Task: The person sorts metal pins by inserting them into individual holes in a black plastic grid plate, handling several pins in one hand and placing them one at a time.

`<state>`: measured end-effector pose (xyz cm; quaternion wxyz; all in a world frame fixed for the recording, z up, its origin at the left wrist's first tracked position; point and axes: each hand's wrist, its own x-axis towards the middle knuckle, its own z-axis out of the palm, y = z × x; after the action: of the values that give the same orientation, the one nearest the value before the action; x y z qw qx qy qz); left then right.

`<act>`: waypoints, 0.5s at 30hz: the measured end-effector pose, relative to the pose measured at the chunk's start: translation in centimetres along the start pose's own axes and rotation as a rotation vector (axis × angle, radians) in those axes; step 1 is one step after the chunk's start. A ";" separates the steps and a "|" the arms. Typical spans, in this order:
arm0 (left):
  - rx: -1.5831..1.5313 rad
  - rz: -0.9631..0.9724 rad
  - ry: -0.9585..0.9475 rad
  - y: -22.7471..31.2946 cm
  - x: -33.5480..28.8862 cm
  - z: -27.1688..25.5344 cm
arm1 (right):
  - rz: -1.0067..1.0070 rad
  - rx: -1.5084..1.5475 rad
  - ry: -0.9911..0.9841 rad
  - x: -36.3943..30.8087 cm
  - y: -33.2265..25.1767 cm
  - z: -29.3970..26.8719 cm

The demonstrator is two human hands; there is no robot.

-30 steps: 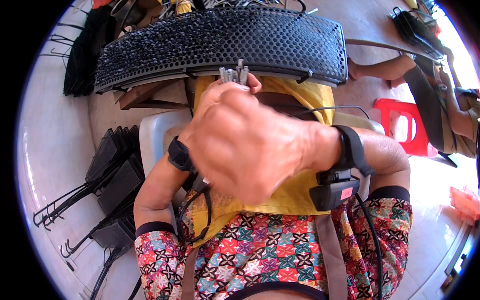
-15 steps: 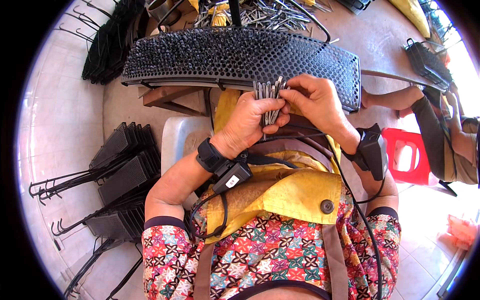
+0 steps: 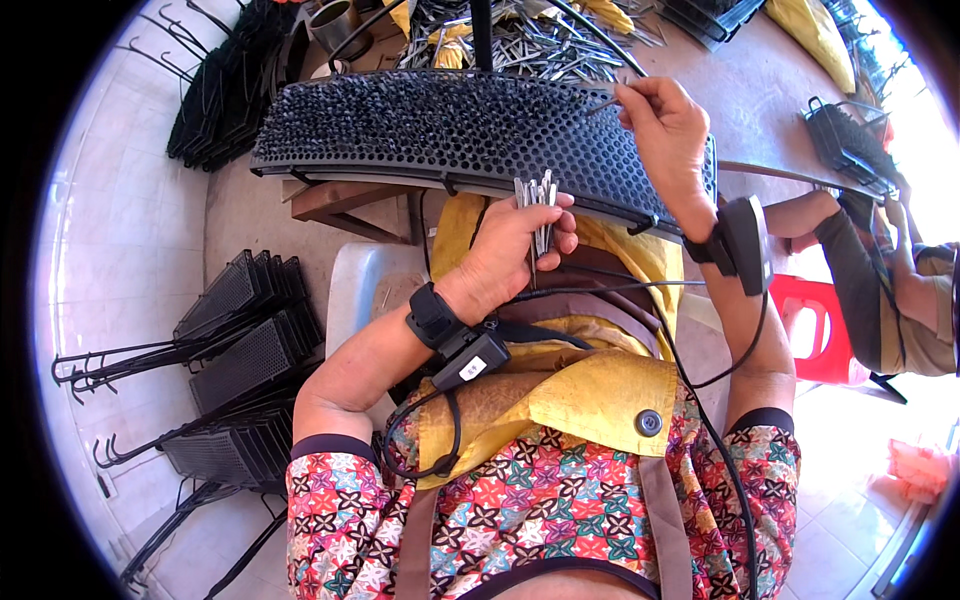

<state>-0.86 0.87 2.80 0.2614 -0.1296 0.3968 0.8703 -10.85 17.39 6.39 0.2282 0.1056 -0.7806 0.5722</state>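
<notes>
My left hand [image 3: 515,240] is closed round a bundle of thin metal strips [image 3: 540,205], their ends poking up above the fingers. Farther up and to the right, my right hand [image 3: 668,135] pinches a single metal strip [image 3: 602,106] between thumb and fingers, over the right part of a black perforated rack [image 3: 520,130]. Small dark pieces stand packed in the holes on the rack's left and middle; toward the right the holes show bare. Both my wrists wear black bands with boxes and cables.
Behind the rack, a heap of loose metal strips [image 3: 530,45] lies on the table [image 3: 725,90], near a metal cup [image 3: 340,25]. Stacked black racks [image 3: 245,365] stand on the floor at left. At right, another person sits near a red stool [image 3: 815,335].
My right hand has left the bundle and moved up and away over the rack, carrying one strip. My left hand still grips the bundle, close to where it was.
</notes>
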 end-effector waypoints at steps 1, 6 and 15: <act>-0.002 -0.001 0.007 0.0 0.0 0.0 | -0.013 -0.010 -0.005 0.4 0.6 0.4; -0.035 0.040 0.024 -0.1 -0.3 -0.3 | -0.184 -0.148 -0.027 0.8 2.6 1.7; -0.043 0.067 0.026 -0.4 -0.5 -0.5 | -0.373 -0.272 -0.078 1.4 2.3 2.1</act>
<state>-0.26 0.52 2.46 0.2241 -0.1333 0.3855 0.8851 -13.56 16.27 4.61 0.3119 0.2382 -0.8256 0.4053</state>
